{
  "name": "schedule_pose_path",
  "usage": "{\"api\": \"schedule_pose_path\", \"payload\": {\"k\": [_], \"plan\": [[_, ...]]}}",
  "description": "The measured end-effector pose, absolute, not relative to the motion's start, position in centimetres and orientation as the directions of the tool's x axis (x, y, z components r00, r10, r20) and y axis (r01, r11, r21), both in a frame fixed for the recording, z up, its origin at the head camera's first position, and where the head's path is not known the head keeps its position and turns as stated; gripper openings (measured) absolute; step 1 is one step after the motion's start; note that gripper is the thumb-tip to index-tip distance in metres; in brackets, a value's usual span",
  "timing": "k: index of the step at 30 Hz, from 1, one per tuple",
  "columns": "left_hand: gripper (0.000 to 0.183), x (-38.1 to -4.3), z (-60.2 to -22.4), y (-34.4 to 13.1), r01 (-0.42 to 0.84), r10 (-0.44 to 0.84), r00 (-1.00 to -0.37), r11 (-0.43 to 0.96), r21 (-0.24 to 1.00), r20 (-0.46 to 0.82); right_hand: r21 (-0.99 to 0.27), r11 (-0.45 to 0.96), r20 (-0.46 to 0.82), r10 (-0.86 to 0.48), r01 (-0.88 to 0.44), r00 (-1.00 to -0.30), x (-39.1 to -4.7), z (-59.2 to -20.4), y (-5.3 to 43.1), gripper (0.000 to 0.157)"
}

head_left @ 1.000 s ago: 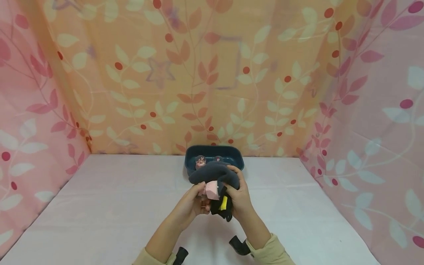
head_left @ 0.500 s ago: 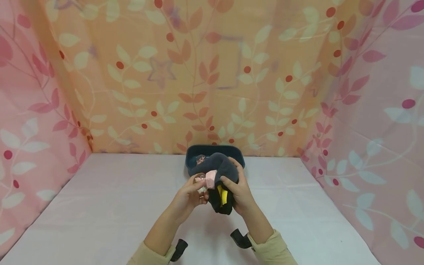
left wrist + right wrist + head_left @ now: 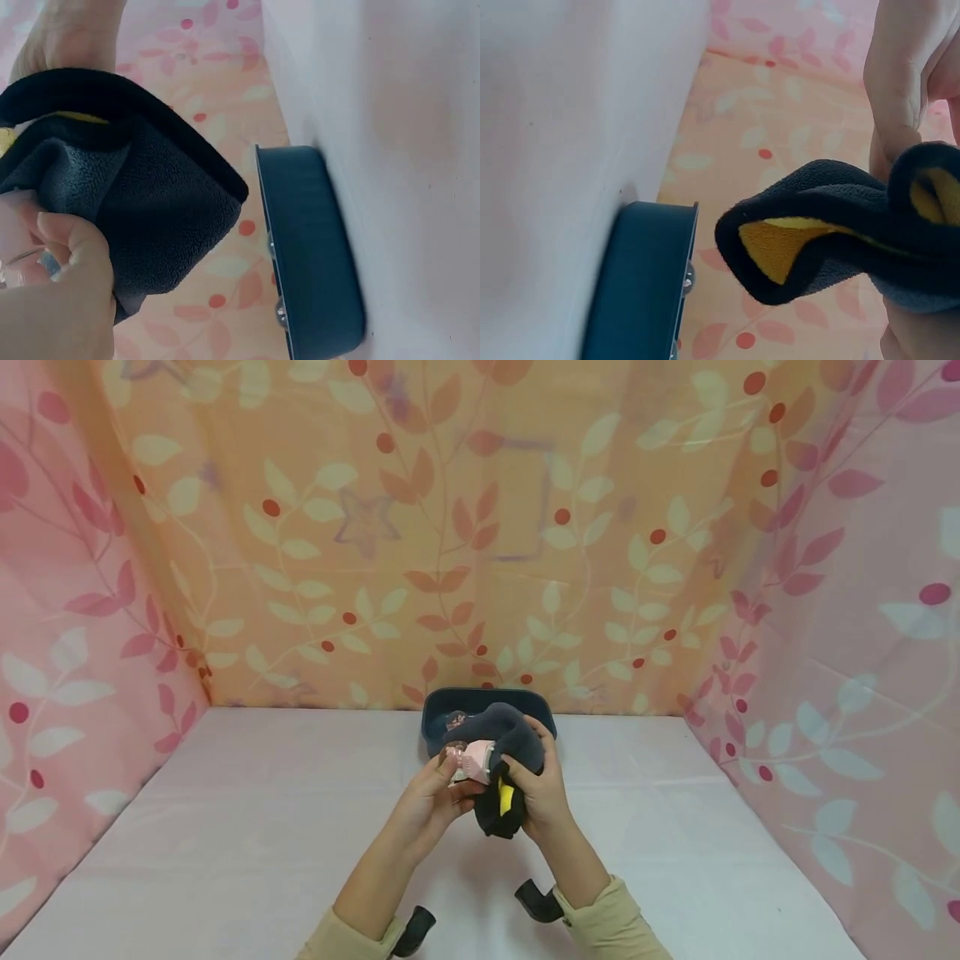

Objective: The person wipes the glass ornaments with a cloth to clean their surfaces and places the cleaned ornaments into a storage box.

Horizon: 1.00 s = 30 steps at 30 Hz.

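Note:
My left hand (image 3: 423, 806) pinches a small ornament with a pink block-like base (image 3: 476, 762) and a clear rounded part, seemingly a snow globe. A dark grey towel (image 3: 498, 722) with black edging and a yellow reverse is gripped by my right hand (image 3: 547, 789), thumb on the near side. The towel lies against the pink base. In the left wrist view the towel (image 3: 161, 210) hangs in folds beside my left fingers, hiding much of the ornament. The right wrist view shows the yellow inside of the towel (image 3: 769, 251).
Behind the hands a dark teal basin (image 3: 542, 710) stands on the white table (image 3: 262, 827). A clear globe with pink inside (image 3: 456, 720) sits in it, and in the left wrist view a glassy ball (image 3: 282, 312) shows at its rim. Floral curtains (image 3: 315, 568) enclose the table.
Both hands have risen slightly with ornament and towel. The towel has bunched and shifted around the pink base, its dangling part shorter. Left fingers have moved over the ornament.

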State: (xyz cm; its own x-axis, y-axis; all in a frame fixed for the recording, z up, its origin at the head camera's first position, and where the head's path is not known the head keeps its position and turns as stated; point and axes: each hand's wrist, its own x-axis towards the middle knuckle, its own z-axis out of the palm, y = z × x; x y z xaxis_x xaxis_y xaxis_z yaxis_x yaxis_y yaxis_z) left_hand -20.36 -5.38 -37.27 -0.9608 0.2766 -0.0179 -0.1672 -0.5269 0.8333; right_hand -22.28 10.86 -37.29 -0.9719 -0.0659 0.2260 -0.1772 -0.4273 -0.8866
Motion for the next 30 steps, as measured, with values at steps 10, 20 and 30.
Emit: {"api": "schedule_pose_path", "payload": {"k": [10,20,30], "plan": [[0.059,-21.3,-37.3,-4.7,-0.066,0.176,-0.984,-0.369,0.927,0.0,-0.873,-0.463,0.179,-0.008,-0.155,-0.984,-22.6,-37.5,13.0,0.057],[0.049,-23.4,-36.9,-4.9,-0.026,0.098,-0.995,-0.315,0.949,0.005,-0.885,-0.423,0.205,0.023,-0.196,-0.978,-22.1,-37.1,16.4,0.058],[0.05,-27.0,-37.9,-3.8,-0.002,0.028,-1.0,-0.152,0.988,0.002,-0.916,-0.359,0.158,0.091,-0.18,-0.983,-21.1,-37.7,19.5,0.063]]}}
